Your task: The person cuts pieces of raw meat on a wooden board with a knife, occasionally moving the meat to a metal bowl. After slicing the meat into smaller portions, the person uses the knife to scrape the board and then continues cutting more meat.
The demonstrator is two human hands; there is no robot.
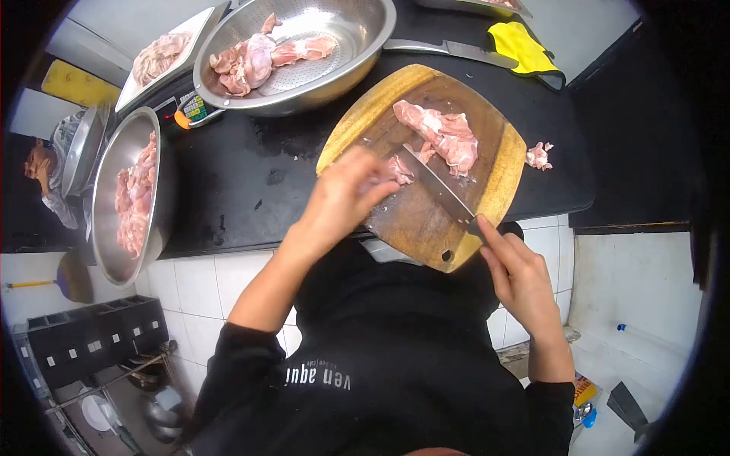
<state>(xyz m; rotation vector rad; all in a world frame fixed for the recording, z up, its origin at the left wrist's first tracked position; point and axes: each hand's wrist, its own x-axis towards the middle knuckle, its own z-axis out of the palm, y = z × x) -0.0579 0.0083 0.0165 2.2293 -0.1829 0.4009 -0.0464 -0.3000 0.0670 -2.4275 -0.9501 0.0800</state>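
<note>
The left hand (351, 188) bends over the wooden cutting board (483, 182), fingers curled at small pink raw meat scraps (401, 170); any pinch is blurred. The right hand (521, 275) wraps the dark handle of a broad steel knife (437, 182), its blade slanting beside a larger pale-pink raw piece (441, 135) on the board.

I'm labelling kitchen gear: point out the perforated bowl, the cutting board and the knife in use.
Perforated bowl (295, 74): head view, bare bottom.
Cutting board (417, 232): head view, bare wood.
Knife in use (442, 188): head view, mid-blade.
</note>
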